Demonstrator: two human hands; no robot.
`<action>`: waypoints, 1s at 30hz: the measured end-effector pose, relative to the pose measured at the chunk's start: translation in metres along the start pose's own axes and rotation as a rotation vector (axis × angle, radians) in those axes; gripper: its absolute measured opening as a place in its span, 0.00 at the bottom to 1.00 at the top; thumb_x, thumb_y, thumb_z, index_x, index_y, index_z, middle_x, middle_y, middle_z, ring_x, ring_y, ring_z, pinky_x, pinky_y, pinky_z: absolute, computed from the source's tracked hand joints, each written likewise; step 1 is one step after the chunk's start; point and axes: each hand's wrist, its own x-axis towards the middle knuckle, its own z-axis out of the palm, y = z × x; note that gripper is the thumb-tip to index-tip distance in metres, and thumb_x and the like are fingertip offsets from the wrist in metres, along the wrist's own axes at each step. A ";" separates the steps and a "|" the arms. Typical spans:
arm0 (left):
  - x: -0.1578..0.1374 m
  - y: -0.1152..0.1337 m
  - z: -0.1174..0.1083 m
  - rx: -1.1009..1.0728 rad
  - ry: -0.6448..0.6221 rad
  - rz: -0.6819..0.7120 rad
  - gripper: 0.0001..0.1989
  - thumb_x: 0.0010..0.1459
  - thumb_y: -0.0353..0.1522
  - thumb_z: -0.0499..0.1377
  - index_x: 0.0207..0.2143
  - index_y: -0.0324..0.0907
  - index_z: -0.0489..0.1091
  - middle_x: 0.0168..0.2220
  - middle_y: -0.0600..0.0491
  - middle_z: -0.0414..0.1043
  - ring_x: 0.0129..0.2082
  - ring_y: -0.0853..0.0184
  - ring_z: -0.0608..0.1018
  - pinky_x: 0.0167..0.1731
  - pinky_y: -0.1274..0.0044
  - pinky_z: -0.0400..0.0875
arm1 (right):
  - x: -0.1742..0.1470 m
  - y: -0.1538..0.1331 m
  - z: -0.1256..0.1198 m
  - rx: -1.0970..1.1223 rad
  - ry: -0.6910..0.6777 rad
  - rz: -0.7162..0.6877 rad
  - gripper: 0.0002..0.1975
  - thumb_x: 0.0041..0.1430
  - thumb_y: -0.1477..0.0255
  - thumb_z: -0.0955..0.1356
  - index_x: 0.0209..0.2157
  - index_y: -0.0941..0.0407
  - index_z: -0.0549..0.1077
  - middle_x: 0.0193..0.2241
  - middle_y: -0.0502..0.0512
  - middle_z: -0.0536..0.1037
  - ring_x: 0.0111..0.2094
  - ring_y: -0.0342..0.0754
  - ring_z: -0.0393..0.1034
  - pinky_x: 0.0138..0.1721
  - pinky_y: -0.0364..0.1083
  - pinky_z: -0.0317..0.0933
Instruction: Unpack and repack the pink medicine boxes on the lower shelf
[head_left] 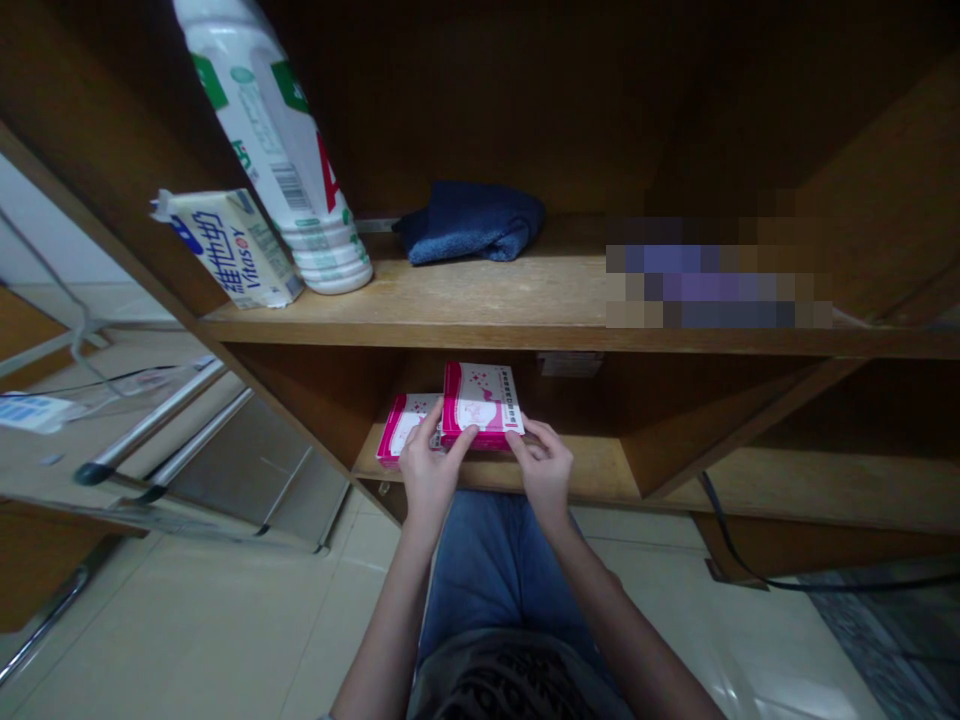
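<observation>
Between my two hands is a pink and white cardboard box (pixel 480 395), tilted a little at the front of the lower shelf. My left hand (pixel 431 460) grips its left side, thumb on the near edge. With thumb and fingers, my right hand (pixel 544 465) pinches its right near corner. A second pink and white box (pixel 401 425) lies on the lower shelf, just left of the held one and partly behind my left fingers. Whether the held box touches the shelf I cannot tell.
On the upper shelf (pixel 450 305) stand a Vitasoy carton (pixel 232 250) and a large white bottle (pixel 285 160); a folded dark blue cloth (pixel 472 225) lies beside them. A blurred-out patch (pixel 712 285) covers something at right. A black cable (pixel 724 525) hangs by the lower right compartment.
</observation>
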 end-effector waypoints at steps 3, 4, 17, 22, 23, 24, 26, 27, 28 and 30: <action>0.002 0.003 -0.024 0.077 0.069 -0.004 0.28 0.47 0.42 0.63 0.52 0.43 0.68 0.47 0.47 0.73 0.47 0.57 0.74 0.49 0.66 0.67 | -0.007 -0.009 0.017 -0.030 -0.042 -0.019 0.15 0.49 0.63 0.70 0.38 0.56 0.77 0.37 0.57 0.74 0.34 0.49 0.72 0.28 0.45 0.70; 0.004 0.002 -0.031 0.086 0.090 -0.006 0.28 0.47 0.41 0.63 0.51 0.44 0.68 0.47 0.48 0.72 0.47 0.57 0.74 0.49 0.66 0.67 | -0.009 -0.011 0.022 -0.027 -0.069 -0.023 0.16 0.49 0.62 0.70 0.39 0.55 0.77 0.37 0.57 0.74 0.35 0.49 0.71 0.29 0.45 0.71; 0.016 -0.053 -0.058 0.010 0.047 -0.090 0.27 0.50 0.43 0.60 0.50 0.39 0.65 0.50 0.44 0.69 0.49 0.60 0.73 0.51 0.68 0.65 | -0.027 0.003 0.050 -0.089 -0.459 -0.024 0.27 0.55 0.63 0.67 0.57 0.50 0.63 0.53 0.57 0.64 0.54 0.54 0.60 0.49 0.53 0.63; 0.029 -0.064 -0.064 -0.216 0.007 -0.276 0.30 0.53 0.50 0.55 0.54 0.43 0.61 0.57 0.44 0.62 0.55 0.59 0.67 0.51 0.69 0.65 | -0.008 0.019 0.052 0.015 -0.377 0.174 0.23 0.54 0.56 0.65 0.50 0.50 0.68 0.52 0.56 0.67 0.52 0.54 0.62 0.51 0.52 0.60; 0.034 -0.065 -0.066 -0.284 -0.036 -0.363 0.32 0.54 0.52 0.51 0.55 0.44 0.59 0.57 0.44 0.62 0.55 0.59 0.67 0.49 0.68 0.66 | -0.003 0.021 0.053 0.035 -0.375 0.246 0.26 0.53 0.54 0.65 0.52 0.50 0.67 0.54 0.56 0.65 0.53 0.55 0.62 0.52 0.53 0.58; 0.039 -0.066 -0.068 -0.348 -0.111 -0.447 0.33 0.54 0.54 0.48 0.56 0.44 0.59 0.56 0.44 0.63 0.53 0.58 0.69 0.48 0.67 0.68 | 0.001 0.022 0.055 0.054 -0.387 0.328 0.29 0.52 0.53 0.65 0.54 0.49 0.64 0.56 0.56 0.64 0.55 0.55 0.61 0.53 0.54 0.57; 0.047 -0.067 -0.071 -0.441 -0.310 -0.577 0.37 0.53 0.58 0.43 0.55 0.43 0.60 0.52 0.43 0.68 0.49 0.57 0.73 0.44 0.65 0.70 | 0.009 0.022 0.059 0.076 -0.442 0.493 0.34 0.50 0.50 0.65 0.57 0.48 0.59 0.58 0.55 0.62 0.57 0.55 0.58 0.54 0.56 0.56; 0.050 -0.067 -0.071 -0.463 -0.400 -0.619 0.38 0.52 0.59 0.43 0.53 0.42 0.62 0.49 0.43 0.70 0.47 0.57 0.74 0.43 0.65 0.70 | 0.011 0.022 0.061 0.082 -0.474 0.565 0.36 0.50 0.50 0.65 0.58 0.47 0.57 0.58 0.55 0.62 0.57 0.56 0.57 0.53 0.57 0.57; 0.053 -0.068 -0.072 -0.470 -0.468 -0.649 0.39 0.51 0.60 0.43 0.52 0.42 0.64 0.47 0.43 0.72 0.45 0.57 0.75 0.42 0.65 0.71 | 0.013 0.021 0.063 0.087 -0.509 0.625 0.36 0.49 0.49 0.65 0.58 0.46 0.57 0.58 0.54 0.62 0.57 0.56 0.57 0.52 0.58 0.57; 0.057 -0.068 -0.073 -0.462 -0.534 -0.695 0.37 0.49 0.59 0.47 0.49 0.42 0.66 0.44 0.43 0.74 0.43 0.57 0.76 0.42 0.66 0.71 | 0.015 0.019 0.067 0.101 -0.570 0.709 0.34 0.49 0.48 0.64 0.57 0.44 0.58 0.57 0.53 0.64 0.56 0.57 0.59 0.49 0.60 0.59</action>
